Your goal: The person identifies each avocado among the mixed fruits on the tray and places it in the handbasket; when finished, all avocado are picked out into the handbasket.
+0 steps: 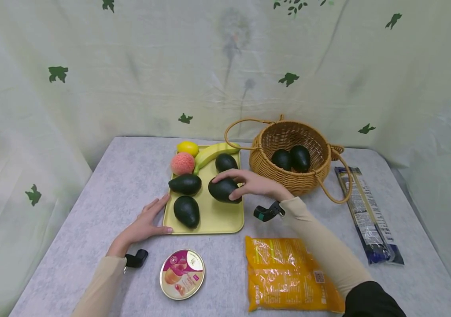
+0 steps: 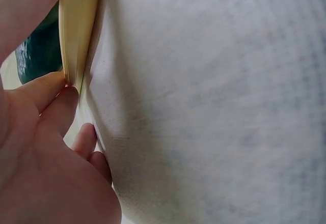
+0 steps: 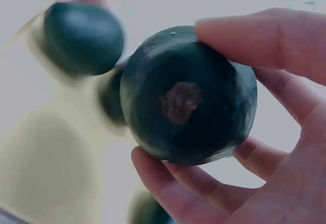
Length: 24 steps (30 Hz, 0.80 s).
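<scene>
My right hand point(image 1: 249, 182) grips a dark green avocado point(image 3: 186, 102) between thumb and fingers, over the yellow tray point(image 1: 217, 222). In the right wrist view its brown stem scar faces the camera. My left hand point(image 1: 144, 224) touches the tray's left rim with spread, fairly straight fingers, the thumb by the front corner. On the tray, one avocado point(image 1: 186, 211) lies near the front left, another point(image 1: 185, 184) behind it, and a third point(image 1: 226, 162) at the back right. A banana point(image 1: 213, 154), a pink round fruit point(image 1: 182, 164) and a lemon point(image 1: 187, 148) sit along the back left.
A wicker basket point(image 1: 285, 178) with two avocados point(image 1: 300, 158) inside stands right of the tray, its handles spread outward. An orange packet point(image 1: 289, 277) lies in front, under the right forearm. A round tin point(image 1: 182, 274) is at front left, a long blue packet point(image 1: 370, 215) far right.
</scene>
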Motion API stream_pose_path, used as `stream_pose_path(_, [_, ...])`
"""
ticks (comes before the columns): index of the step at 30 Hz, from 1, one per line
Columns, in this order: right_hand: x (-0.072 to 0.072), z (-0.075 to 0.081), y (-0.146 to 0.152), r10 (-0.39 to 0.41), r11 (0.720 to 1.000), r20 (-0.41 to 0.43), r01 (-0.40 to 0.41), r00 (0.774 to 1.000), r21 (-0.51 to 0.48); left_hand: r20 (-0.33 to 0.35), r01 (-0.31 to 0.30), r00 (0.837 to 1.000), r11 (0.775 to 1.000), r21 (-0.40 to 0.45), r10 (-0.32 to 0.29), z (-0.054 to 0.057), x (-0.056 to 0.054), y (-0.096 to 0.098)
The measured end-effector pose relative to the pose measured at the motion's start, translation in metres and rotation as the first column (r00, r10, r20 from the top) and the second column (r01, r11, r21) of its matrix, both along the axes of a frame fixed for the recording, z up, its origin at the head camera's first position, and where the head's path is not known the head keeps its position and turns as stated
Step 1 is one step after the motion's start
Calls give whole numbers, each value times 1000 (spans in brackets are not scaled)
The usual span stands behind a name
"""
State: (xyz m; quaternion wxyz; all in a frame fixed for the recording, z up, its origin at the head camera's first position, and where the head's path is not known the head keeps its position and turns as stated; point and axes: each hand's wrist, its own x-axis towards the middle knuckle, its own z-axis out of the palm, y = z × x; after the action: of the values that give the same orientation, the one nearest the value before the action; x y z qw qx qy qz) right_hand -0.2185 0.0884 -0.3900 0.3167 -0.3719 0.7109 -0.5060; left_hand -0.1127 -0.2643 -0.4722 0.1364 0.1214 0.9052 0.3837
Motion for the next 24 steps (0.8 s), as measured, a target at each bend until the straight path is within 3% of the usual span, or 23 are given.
stream_pose_path(5, [-1,26,20,-71,989,68,80,995,-128,1,-2,1000,1000,4,2,-1,0,0])
stream_pose_path(9, [-2,44,38,-187,965,78,198,979,-174,-8,-4,1000,1000,12,4,-2,0,0])
stream_pose_path(15, [-5,58,66,-345,910,98,359,933,-209,-18,-2,1000,1000,16,2,-5,0,0])
stream_pose_path(24, [-10,59,106,-536,826,67,539,842,-165,-20,-3,1000,1000,14,3,-5,0,-1])
